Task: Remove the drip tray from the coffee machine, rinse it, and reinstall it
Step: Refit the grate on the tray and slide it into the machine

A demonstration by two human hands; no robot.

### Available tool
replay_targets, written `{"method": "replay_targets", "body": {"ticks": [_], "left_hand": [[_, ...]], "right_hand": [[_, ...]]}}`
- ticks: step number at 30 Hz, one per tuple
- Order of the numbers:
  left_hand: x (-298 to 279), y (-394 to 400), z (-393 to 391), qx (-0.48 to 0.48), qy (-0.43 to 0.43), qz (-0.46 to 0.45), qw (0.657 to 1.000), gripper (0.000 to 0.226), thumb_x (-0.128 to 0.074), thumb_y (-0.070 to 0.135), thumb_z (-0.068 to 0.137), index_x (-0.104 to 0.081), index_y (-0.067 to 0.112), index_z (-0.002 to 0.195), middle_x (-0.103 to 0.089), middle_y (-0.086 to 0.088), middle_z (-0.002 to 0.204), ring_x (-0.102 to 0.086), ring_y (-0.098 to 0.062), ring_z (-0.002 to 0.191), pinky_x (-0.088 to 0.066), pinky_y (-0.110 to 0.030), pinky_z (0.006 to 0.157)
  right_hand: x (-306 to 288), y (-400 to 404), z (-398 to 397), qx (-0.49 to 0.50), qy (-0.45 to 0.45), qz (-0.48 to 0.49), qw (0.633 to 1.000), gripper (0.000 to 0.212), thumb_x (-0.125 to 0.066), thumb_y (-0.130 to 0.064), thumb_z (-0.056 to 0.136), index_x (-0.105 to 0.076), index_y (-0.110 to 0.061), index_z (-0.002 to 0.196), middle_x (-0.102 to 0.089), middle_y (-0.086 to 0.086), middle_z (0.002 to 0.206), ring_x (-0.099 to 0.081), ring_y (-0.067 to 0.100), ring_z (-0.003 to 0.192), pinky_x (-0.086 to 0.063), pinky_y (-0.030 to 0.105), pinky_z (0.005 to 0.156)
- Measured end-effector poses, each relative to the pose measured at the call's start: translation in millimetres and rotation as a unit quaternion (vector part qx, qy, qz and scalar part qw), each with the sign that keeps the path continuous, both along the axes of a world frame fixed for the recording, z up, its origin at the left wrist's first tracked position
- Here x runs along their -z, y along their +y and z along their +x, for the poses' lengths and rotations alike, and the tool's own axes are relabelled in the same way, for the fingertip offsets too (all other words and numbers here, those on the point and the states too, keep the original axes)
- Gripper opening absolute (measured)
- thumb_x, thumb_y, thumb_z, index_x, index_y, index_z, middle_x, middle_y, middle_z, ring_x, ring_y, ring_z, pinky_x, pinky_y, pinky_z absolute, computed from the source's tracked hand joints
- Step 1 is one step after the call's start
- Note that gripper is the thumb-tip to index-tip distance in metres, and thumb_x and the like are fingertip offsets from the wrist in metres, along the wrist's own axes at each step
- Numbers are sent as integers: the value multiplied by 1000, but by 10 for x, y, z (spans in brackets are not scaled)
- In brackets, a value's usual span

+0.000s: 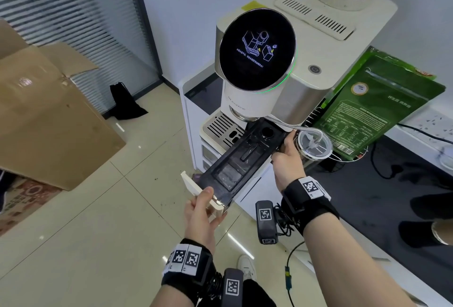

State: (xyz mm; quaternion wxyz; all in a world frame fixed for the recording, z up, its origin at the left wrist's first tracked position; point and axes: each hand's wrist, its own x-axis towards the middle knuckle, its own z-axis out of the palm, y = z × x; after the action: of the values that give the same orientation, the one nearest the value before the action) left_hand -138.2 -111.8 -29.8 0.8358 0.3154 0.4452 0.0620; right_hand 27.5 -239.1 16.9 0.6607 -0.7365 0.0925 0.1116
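The white coffee machine stands on a white cabinet, its round black screen lit with a diagram. The long black drip tray with a cream front panel is held tilted in the air in front of the machine, its far end close under the spout. My left hand grips the cream front end, thumb on top. The far right edge of the tray is held by my right hand. A slotted metal grille stays on the machine's base to the left of the tray.
A clear lidded cup with a hose sits right of the tray. Green bags lean behind it. A black mat covers the counter at right. A large cardboard box stands on the tiled floor at left.
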Motion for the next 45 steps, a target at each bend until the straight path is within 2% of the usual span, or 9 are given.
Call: {"method": "replay_targets", "body": {"ticks": [6, 12, 15, 21, 23, 27, 32, 37, 45], "left_hand": [[-150, -61, 90, 28, -23, 3, 999, 44, -81, 36, 81, -55, 15, 109, -59, -10, 109, -52, -30, 99, -58, -53, 95], [-293, -86, 115, 70, -33, 13, 997, 68, -85, 46, 63, -58, 12, 116, -68, -3, 93, -67, -14, 78, -59, -63, 97], [-292, -42, 2, 65, -15, 30, 997, 65, -86, 46, 63, -58, 13, 111, -71, 7, 80, -69, -7, 69, -63, -57, 91], [-157, -27, -288, 47, 7, 30, 998, 45, -84, 35, 80, -54, 14, 107, -58, -11, 91, -59, -25, 82, -59, -64, 97], [-119, -50, -343, 47, 10, 28, 998, 33, -79, 26, 90, -54, 14, 108, -56, -11, 101, -54, -32, 91, -55, -67, 101], [-106, -24, -417, 34, 18, 20, 999, 39, -78, 27, 79, -58, 8, 107, -58, -14, 108, -53, -38, 100, -56, -66, 99], [-121, 124, -515, 34, 19, 22, 999, 45, -85, 27, 77, -56, 10, 106, -59, -19, 110, -57, -40, 100, -60, -62, 94], [-150, 269, -548, 27, 3, 34, 999, 49, -78, 33, 71, -56, 9, 107, -60, -22, 110, -55, -39, 98, -60, -63, 94], [-124, 469, -664, 23, -13, 56, 998, 49, -82, 34, 66, -50, 14, 98, -58, -18, 104, -56, -39, 99, -60, -66, 92]], "right_hand": [[-26, -137, 71, 21, -13, 0, 1000, 90, -36, 20, 88, -11, -25, 162, -47, -2, 154, -43, 18, 142, -33, 48, 119], [-64, -216, 84, 46, -16, 8, 999, 93, -35, 20, 85, -18, -31, 160, -48, 1, 154, -48, 23, 138, -41, 53, 112], [-37, -134, -30, 53, -5, 22, 998, 90, -36, 20, 86, -22, -30, 160, -52, 2, 151, -49, 24, 137, -38, 55, 114], [127, -69, -366, 44, -9, 28, 999, 87, -35, 23, 88, -27, -27, 159, -54, 2, 149, -49, 19, 138, -36, 51, 117], [132, -86, -415, 50, -6, 27, 998, 86, -36, 23, 89, -26, -27, 159, -54, 0, 148, -48, 18, 138, -34, 49, 118], [127, -69, -538, 58, -1, 15, 998, 87, -33, 22, 90, -19, -26, 161, -52, -6, 148, -50, 8, 135, -34, 40, 118], [93, -20, -586, 57, 15, 49, 997, 82, -29, 24, 90, -22, -20, 159, -58, -27, 127, -59, -22, 99, -44, 8, 94], [8, 184, -621, 49, 6, 74, 996, 81, -28, 26, 91, -24, -17, 159, -58, -21, 130, -58, -13, 113, -36, 25, 113], [-65, 355, -758, 51, 12, 95, 994, 82, -27, 27, 90, -20, -16, 160, -47, -5, 152, -50, 7, 134, -28, 41, 121]]}}
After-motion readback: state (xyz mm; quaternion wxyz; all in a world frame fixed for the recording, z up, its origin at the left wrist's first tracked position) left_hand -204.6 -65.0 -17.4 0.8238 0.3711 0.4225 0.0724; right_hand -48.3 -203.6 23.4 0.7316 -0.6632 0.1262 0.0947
